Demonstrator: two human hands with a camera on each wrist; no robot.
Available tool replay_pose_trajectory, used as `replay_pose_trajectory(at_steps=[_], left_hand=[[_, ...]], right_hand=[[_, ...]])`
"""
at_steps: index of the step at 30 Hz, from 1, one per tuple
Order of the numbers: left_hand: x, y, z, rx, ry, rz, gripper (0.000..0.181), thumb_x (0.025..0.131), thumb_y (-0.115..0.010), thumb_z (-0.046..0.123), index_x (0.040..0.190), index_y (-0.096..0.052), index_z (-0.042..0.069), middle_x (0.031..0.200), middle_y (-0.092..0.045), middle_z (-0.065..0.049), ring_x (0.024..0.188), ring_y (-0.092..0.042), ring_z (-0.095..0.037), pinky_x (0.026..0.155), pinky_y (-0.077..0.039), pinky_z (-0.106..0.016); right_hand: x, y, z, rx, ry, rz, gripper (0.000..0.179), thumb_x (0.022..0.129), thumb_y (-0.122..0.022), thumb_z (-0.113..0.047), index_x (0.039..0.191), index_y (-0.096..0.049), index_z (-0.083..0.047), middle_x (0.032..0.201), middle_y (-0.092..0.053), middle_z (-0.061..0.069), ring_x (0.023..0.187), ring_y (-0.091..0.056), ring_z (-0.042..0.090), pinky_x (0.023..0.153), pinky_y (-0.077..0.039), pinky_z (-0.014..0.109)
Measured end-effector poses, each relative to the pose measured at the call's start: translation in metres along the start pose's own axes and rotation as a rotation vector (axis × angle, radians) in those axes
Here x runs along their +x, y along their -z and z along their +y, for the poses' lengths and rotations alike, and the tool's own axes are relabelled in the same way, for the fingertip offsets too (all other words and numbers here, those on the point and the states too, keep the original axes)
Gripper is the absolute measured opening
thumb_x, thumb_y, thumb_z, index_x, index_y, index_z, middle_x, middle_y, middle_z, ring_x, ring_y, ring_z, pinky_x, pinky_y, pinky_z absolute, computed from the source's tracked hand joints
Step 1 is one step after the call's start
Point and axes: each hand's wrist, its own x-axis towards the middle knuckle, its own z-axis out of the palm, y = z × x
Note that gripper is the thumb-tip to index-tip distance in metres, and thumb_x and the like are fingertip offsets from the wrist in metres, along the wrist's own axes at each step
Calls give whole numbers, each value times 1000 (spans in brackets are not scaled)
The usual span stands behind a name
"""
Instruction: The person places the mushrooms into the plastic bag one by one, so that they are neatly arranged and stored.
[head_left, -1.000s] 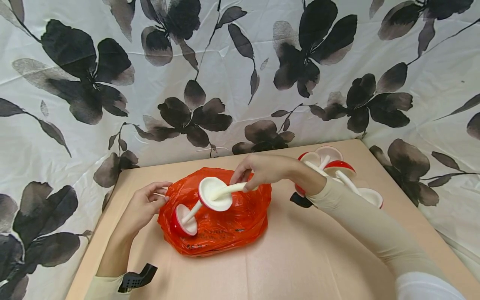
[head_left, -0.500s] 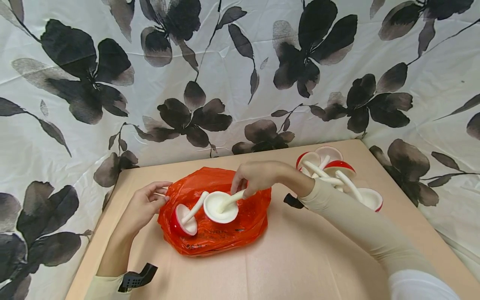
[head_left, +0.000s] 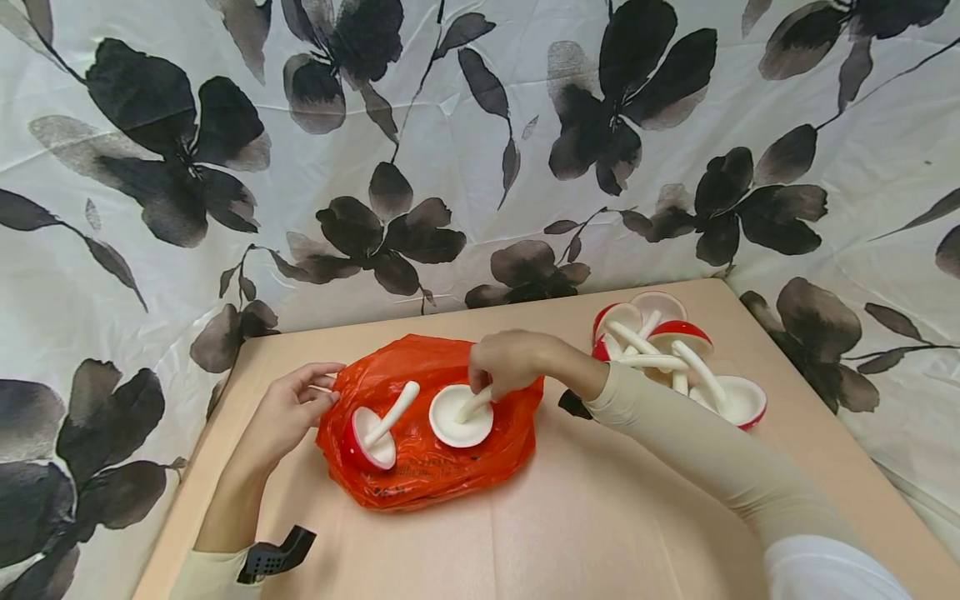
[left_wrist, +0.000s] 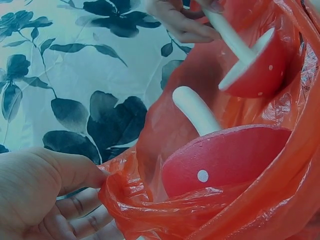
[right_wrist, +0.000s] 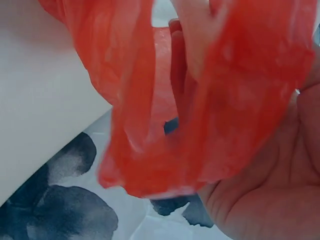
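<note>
A crumpled red plastic bag (head_left: 427, 479) lies on the table. My left hand (head_left: 281, 417) pinches its left edge between thumb and fingers, as the left wrist view shows. On the bag's left part a red toy mushroom (head_left: 360, 450) with white dots lies with its pale stem up. My right hand (head_left: 510, 362) pinches the stem of a second mushroom (head_left: 450, 421), whose white underside faces up at the bag's middle. In the right wrist view red plastic (right_wrist: 165, 165) covers much of the right hand (right_wrist: 260, 200).
Several more red and white mushrooms (head_left: 738, 400) lie heaped at the back right of the beige table (head_left: 570, 517), partly behind the right forearm. A floral cloth (head_left: 480, 167) hangs behind the table's far edge.
My right hand has brought its mushroom down and slightly right, away from the other one on the bag; its cap now faces more upward. The left hand has kept its place.
</note>
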Motion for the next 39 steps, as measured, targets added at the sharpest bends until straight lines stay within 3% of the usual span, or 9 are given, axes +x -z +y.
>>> replay_pose_trajectory(at_steps=[11, 22, 28, 32, 39], left_hand=[[-1, -1, 4, -8, 19, -1, 41, 97, -52, -2, 139, -56, 2, 117, -64, -24, 93, -70, -25, 72, -63, -33], [1, 1, 7, -12, 22, 17, 41, 99, -53, 1, 140, -55, 3, 121, -64, -23, 98, -70, -31, 72, -63, -32], [1, 1, 8, -11, 22, 13, 40, 100, -55, 2, 140, -56, 4, 121, -64, -22, 99, -70, -32, 72, -63, -32], [2, 0, 8, -8, 21, 8, 40, 100, -54, 2, 140, -56, 3, 122, -64, -23, 99, -70, -32, 72, -63, -32], [3, -1, 8, -1, 23, -1, 40, 99, -53, 2, 140, -56, 3, 122, -64, -23, 99, -70, -32, 73, -63, -34]], right_hand=[[3, 1, 4, -141, -53, 77, 11, 90, -77, -15, 98, -82, -19, 85, -69, -7, 80, -56, 17, 71, -53, 30], [0, 6, 6, -89, -30, 70, 16, 89, -77, -14, 103, -81, -20, 85, -70, -10, 83, -58, 17, 76, -52, 31], [0, 9, 6, -96, 50, 88, 16, 89, -76, -11, 100, -81, -22, 80, -67, -11, 79, -54, 15, 72, -49, 29], [3, 8, 3, -46, 104, 70, 17, 90, -77, -12, 103, -80, -21, 85, -70, -10, 80, -56, 13, 77, -51, 28], [8, 2, 0, 20, 114, 36, 24, 90, -75, -8, 111, -76, -21, 94, -70, -9, 88, -59, 11, 82, -52, 29]])
